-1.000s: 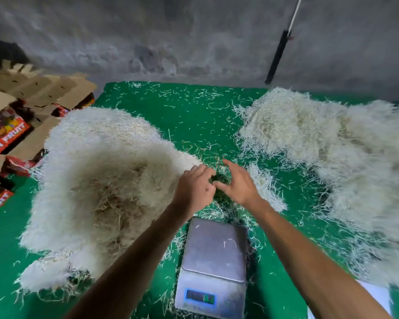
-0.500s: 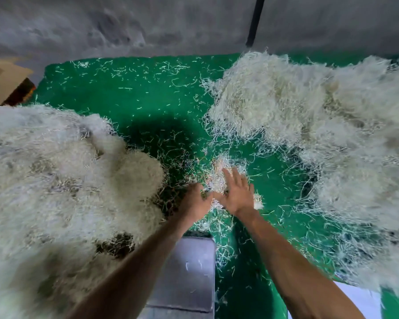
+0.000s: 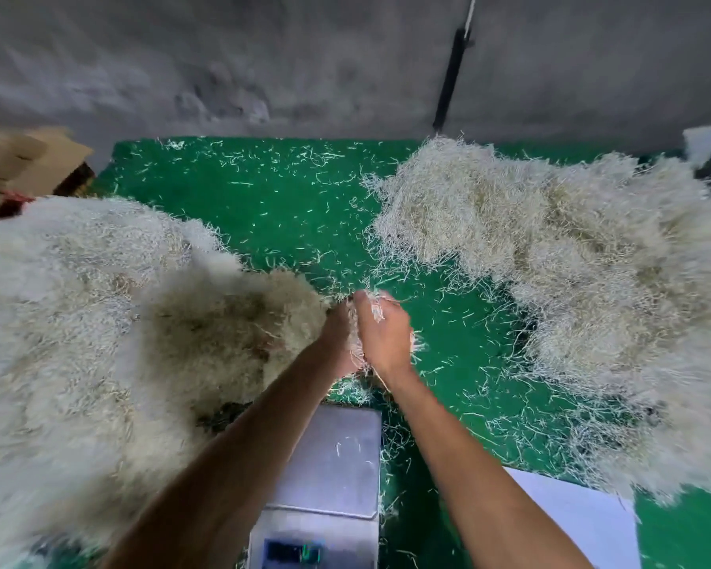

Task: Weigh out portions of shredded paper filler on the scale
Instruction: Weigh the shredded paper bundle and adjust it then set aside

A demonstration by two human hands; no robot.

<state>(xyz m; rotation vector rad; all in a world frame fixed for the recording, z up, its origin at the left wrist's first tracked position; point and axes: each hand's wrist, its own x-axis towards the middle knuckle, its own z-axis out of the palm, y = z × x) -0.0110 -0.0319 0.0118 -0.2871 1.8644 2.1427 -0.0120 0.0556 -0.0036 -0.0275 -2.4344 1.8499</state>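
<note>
A small clump of filler (image 3: 366, 318) is now held pinched between the left hand (image 3: 339, 334) and right hand (image 3: 386, 334), both curled round it, just beyond the scale (image 3: 333, 457). Half a second ago the right hand was spread flat over loose strands on the bench (image 3: 288, 207); these have since been gathered and lifted. The scale's pan carries only a few stray strands, so this portion is judged not yet weighed. Large piles lie left (image 3: 99, 322) and right (image 3: 571, 260).
</note>
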